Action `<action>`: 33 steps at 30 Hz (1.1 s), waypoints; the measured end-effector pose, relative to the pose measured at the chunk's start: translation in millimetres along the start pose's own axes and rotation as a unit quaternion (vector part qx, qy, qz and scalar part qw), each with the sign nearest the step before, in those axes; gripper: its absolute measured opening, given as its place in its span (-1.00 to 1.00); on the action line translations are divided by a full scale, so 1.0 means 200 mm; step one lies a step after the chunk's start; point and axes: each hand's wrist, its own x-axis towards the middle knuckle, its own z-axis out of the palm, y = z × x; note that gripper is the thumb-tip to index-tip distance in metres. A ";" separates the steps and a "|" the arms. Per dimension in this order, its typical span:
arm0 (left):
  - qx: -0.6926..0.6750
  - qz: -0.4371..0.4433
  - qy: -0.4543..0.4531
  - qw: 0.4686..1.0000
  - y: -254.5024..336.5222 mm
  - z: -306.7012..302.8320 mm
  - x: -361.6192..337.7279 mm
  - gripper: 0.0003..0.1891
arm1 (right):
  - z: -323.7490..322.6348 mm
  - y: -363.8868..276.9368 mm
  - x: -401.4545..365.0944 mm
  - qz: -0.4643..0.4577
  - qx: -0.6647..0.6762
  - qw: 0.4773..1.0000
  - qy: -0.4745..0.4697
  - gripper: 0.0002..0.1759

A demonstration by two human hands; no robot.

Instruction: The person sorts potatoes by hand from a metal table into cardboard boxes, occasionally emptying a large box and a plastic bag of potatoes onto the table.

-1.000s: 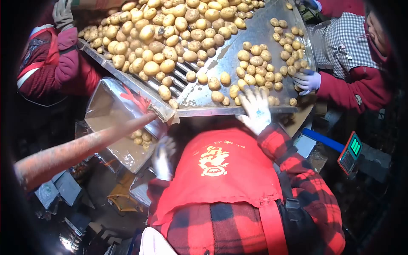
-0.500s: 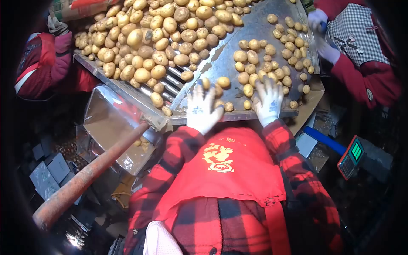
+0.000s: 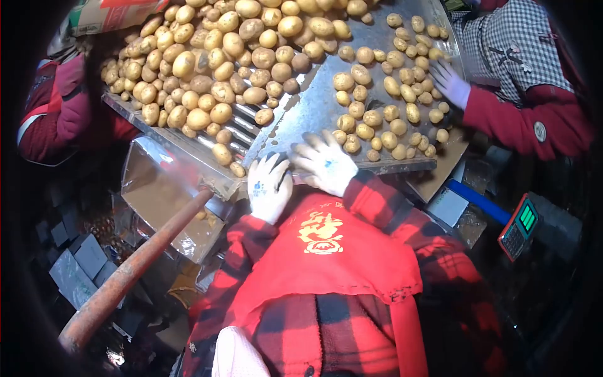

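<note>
The person's left hand (image 3: 270, 190), in a white glove, is at the near edge of the metal table (image 3: 308, 119), fingers partly spread. The right hand (image 3: 326, 166) is just beside it, fingers loosely extended. Both seem to hold nothing, but the palms are hidden. Potatoes (image 3: 372, 118) lie ahead on the table, near a co-worker's gloved hand (image 3: 453, 88).

Gloved L grip (image 3: 269, 183) beside R grip (image 3: 327, 164), nr metal tbl edge (image 3: 402, 166); potatoes (image 3: 372, 118) beyond.
</note>
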 end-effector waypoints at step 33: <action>-0.057 -0.079 0.005 0.995 -0.02 -0.08 0.00 -0.68 | -0.33 0.27 0.11 0.211 -0.099 0.951 0.202 -0.20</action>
